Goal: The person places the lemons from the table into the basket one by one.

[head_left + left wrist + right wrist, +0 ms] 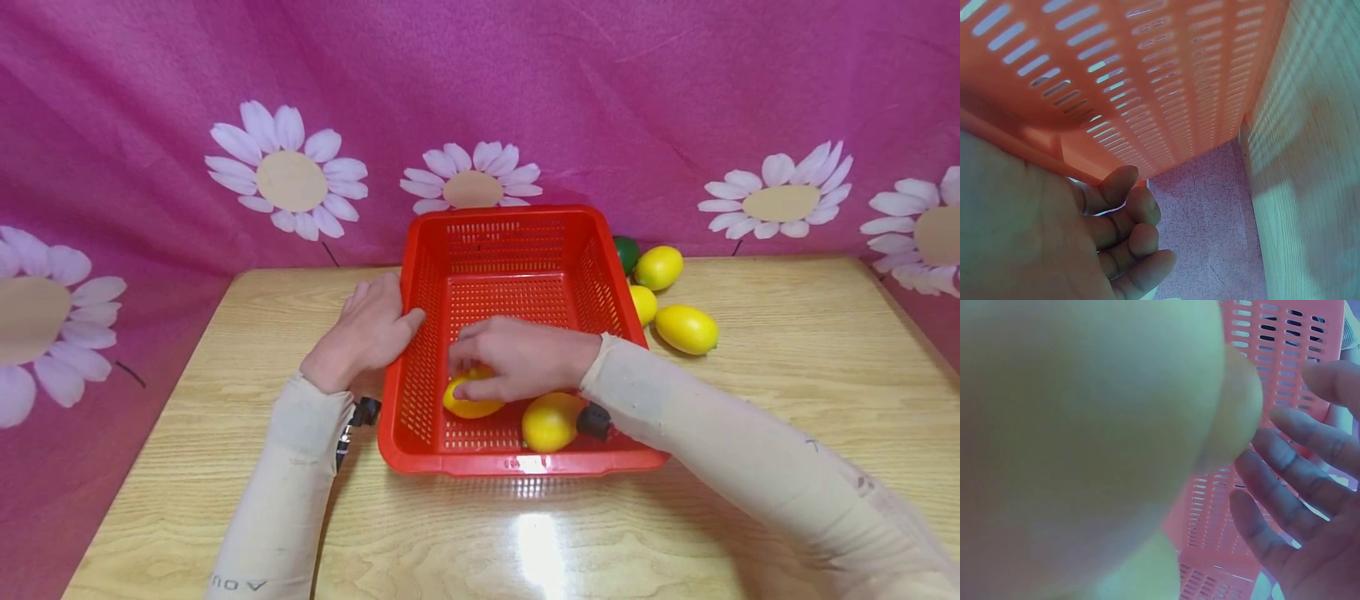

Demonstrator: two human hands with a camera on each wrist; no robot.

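Observation:
A red perforated plastic basket (510,464) stands on the table. My left hand (367,325) grips its left rim, the thumb over the edge and the fingers curled outside; the left wrist view shows them by the basket's slotted wall (1166,81). Inside the basket, my right hand (510,354) is over a lemon (468,404). In the right wrist view the right hand's fingers (1285,456) are spread loosely, tips beside a lemon (1238,412). A second lemon (550,425) lies near the basket's front, below the right wrist. A large blurred yellow fruit (1072,437) fills much of the right wrist view.
Right of the basket on the wooden table (810,400) are several lemons (686,329) and a dark green fruit (627,252), partly hidden by the basket. A pink cloth (600,108) with white flowers hangs behind the table and along its left side.

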